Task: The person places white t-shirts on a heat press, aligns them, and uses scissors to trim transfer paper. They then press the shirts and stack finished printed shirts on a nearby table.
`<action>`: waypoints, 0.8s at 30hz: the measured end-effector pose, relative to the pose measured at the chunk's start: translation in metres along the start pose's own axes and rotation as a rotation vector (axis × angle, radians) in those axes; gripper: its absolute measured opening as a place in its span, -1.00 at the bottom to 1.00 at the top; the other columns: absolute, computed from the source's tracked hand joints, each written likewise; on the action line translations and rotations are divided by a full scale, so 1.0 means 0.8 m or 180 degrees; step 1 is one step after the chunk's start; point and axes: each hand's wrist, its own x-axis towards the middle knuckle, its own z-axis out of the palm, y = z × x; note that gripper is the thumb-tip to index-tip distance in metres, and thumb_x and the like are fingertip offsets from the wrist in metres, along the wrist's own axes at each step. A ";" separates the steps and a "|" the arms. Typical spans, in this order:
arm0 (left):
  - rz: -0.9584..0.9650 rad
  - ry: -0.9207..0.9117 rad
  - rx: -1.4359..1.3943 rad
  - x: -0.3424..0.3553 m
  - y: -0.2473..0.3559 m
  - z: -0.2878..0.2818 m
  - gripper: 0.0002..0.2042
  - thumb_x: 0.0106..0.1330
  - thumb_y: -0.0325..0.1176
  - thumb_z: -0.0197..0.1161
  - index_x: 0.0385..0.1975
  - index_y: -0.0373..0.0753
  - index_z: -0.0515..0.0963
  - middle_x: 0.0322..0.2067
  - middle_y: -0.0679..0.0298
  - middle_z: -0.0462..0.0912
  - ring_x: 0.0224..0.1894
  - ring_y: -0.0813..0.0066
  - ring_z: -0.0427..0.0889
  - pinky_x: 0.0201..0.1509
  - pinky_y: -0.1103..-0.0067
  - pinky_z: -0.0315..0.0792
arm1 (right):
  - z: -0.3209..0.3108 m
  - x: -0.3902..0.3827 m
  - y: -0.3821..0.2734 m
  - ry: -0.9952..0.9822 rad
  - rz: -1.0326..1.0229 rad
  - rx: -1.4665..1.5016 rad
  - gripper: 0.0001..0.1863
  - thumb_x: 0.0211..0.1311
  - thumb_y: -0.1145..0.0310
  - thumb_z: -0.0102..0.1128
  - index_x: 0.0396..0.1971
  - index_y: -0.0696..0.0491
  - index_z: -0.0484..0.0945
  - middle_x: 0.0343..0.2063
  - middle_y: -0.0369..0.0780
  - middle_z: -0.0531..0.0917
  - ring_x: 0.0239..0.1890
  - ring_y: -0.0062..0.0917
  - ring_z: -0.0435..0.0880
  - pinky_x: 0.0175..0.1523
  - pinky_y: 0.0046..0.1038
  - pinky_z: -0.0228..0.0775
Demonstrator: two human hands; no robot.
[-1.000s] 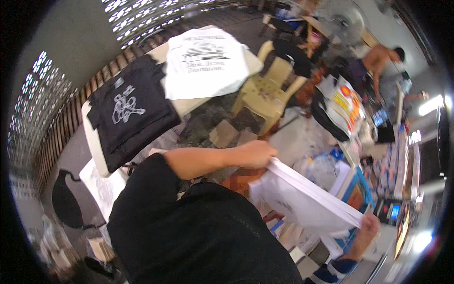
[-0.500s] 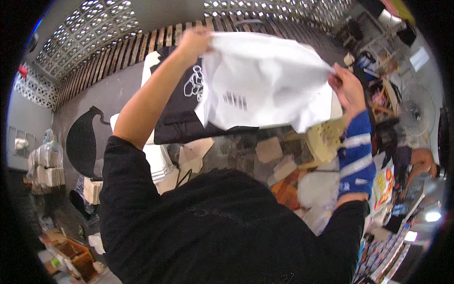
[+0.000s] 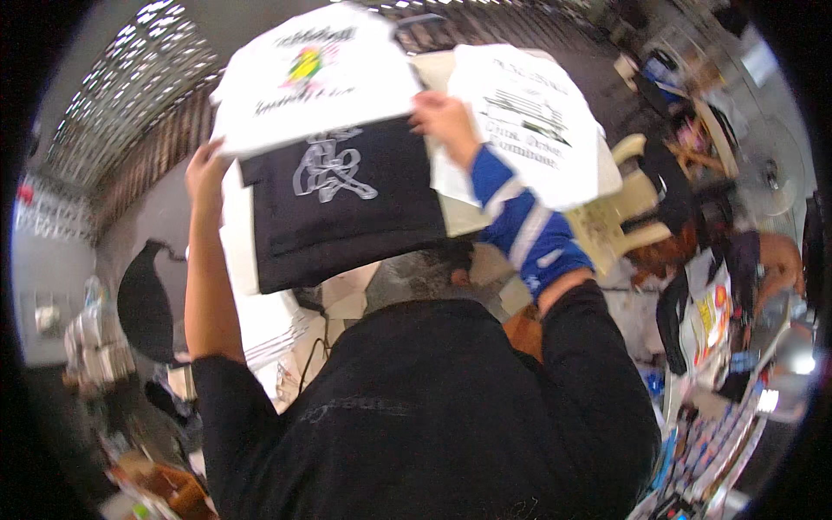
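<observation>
A white T-shirt (image 3: 321, 82) with a small colorful print is spread between my hands, partly over a stack of black T-shirts (image 3: 347, 238) with white line artwork. My left hand (image 3: 208, 169) is closed on the shirt's lower left edge. My right hand (image 3: 440, 119), below a blue arm sleeve, is closed on its lower right edge. Beside them, another white shirt (image 3: 520, 121) with dark printing lies on a pale table (image 3: 464, 217).
A yellow plastic chair (image 3: 598, 230) stands right of the table. Farther right are a standing fan (image 3: 767, 178), a person (image 3: 776, 269) and clutter. At left are a black curved object (image 3: 143, 303) and wrapped bundles (image 3: 95, 338). Wooden slats (image 3: 143, 160) line the wall.
My hands swung from the right over to the table with the white shirt. The shirt turned to show its colorful print and moved up-left, uncovering more of the black stack and the other white shirt.
</observation>
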 end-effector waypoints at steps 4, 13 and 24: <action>-0.0037 -0.0093 0.2985 -0.091 -0.135 -0.033 -0.52 0.18 -0.44 0.24 0.16 -0.36 0.54 -0.01 -0.19 0.63 0.12 -0.14 0.59 0.27 0.19 0.43 | -0.048 -0.055 0.093 -0.1137 -0.0470 -0.1985 -0.73 0.22 0.27 0.25 -0.35 0.22 0.69 -0.36 0.04 0.74 -0.36 -0.15 0.73 -0.13 -0.22 0.59; 0.1587 -0.1579 0.1484 -0.171 -0.070 0.482 -0.66 0.14 -0.61 0.24 -0.05 -0.30 0.58 0.06 0.00 0.54 0.25 -0.08 0.45 0.40 0.11 0.28 | -0.253 0.042 0.201 -0.0937 -0.1828 -0.4150 -0.84 0.18 0.37 0.13 -0.26 0.06 0.58 -0.27 -0.15 0.65 -0.06 -0.24 0.62 -0.03 -0.20 0.49; 0.1131 -0.2098 0.3103 -0.203 -0.108 0.558 -0.35 0.41 -0.08 0.10 0.47 -0.15 0.20 0.50 0.03 0.11 0.57 0.00 -0.01 0.61 0.10 -0.19 | -0.349 0.150 0.252 0.0994 0.0564 -0.1067 -0.74 0.19 0.52 0.21 -0.10 0.18 0.57 -0.45 -0.14 0.71 -0.47 -0.41 0.74 -0.35 -0.41 0.59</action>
